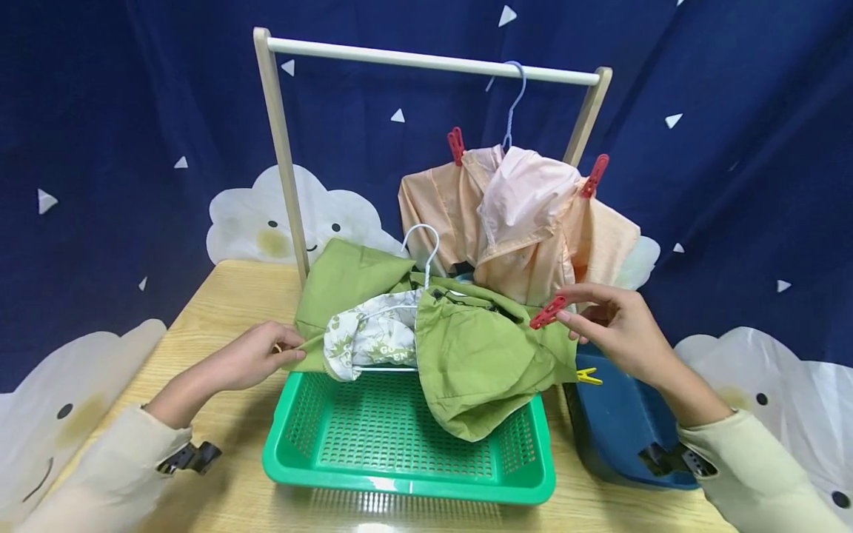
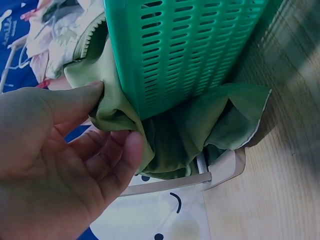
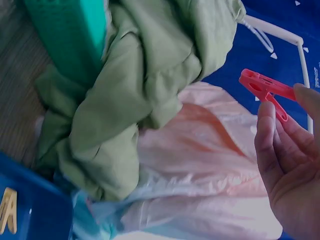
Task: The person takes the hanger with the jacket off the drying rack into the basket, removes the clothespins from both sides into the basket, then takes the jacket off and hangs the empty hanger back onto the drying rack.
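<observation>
A green jacket (image 1: 480, 348) with a white patterned lining (image 1: 386, 337) lies across the back of a green basket (image 1: 400, 485). The white hanger (image 1: 427, 275) is inside it, hook upward. My left hand (image 1: 249, 359) pinches the jacket's left edge between thumb and fingers; in the left wrist view, the cloth (image 2: 112, 102) folds over the fingertips. Beside the jacket's right shoulder, my right hand (image 1: 623, 326) holds a red clothespin (image 1: 548, 312). Thumb and fingers squeeze its handle ends, and the right wrist view shows this clothespin (image 3: 262, 87) clear of the cloth.
Behind, a peach jacket (image 1: 433, 200) hangs by a lilac hanger (image 1: 510, 122) from the rack's white bar (image 1: 400, 56), with red clothespins (image 1: 456, 146) at both shoulders. On the right stands a dark blue bin (image 1: 620, 407) with a yellow clothespin (image 1: 589, 376). Everything is on a wooden table (image 1: 220, 296).
</observation>
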`<state>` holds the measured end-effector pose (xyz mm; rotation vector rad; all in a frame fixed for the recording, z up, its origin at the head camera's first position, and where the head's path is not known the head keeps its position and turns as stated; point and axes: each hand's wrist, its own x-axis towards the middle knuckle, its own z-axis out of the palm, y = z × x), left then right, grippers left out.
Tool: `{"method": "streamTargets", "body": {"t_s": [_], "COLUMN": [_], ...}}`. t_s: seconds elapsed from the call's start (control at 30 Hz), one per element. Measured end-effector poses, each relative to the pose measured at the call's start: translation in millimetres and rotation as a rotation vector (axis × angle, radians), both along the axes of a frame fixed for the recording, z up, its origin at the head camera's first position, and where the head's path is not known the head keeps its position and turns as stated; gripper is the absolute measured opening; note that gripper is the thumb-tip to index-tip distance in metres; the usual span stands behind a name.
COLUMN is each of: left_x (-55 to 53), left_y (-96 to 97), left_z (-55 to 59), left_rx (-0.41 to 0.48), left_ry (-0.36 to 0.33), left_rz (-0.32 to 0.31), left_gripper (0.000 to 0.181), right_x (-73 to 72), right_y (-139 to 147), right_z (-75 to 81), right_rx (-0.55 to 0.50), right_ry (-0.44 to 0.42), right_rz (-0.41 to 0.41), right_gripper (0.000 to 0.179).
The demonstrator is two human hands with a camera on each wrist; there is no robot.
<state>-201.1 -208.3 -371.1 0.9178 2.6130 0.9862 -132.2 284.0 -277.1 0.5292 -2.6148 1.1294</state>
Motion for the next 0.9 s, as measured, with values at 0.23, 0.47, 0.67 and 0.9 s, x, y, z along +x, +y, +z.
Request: {"method": "streamTargets", "body": {"t_s": [0.23, 0.47, 0.67, 0.9], "left_x": [-1.3, -2.1, -1.9, 0.5], "left_y": [1.4, 1.4, 1.2, 0.8], "left_z": [0.8, 0.5, -0.3, -1.4], "left_rx": [0.000, 0.001, 0.004, 0.004], "left_ry": [0.002, 0.006, 0.001, 0.000], "left_rz": [0.001, 0.007, 0.009, 0.014], "left_gripper": [0.034, 0.030, 0.027, 0.029], "right_x": [4.2, 6.6, 9.5, 12.7], "right_y": [22.7, 45.8, 66.5, 84.2], "right_z": [-1.6, -6.3, -16.1, -29.7], "right_rx": [0.042, 0.057, 0.055, 0.062], "right_ry": [-0.021, -0.031, -0.026, -0.079], "right_rz": [-0.019, -0.032, -0.058, -0.087], "right_gripper": [0.031, 0.033, 0.032, 0.032]}}
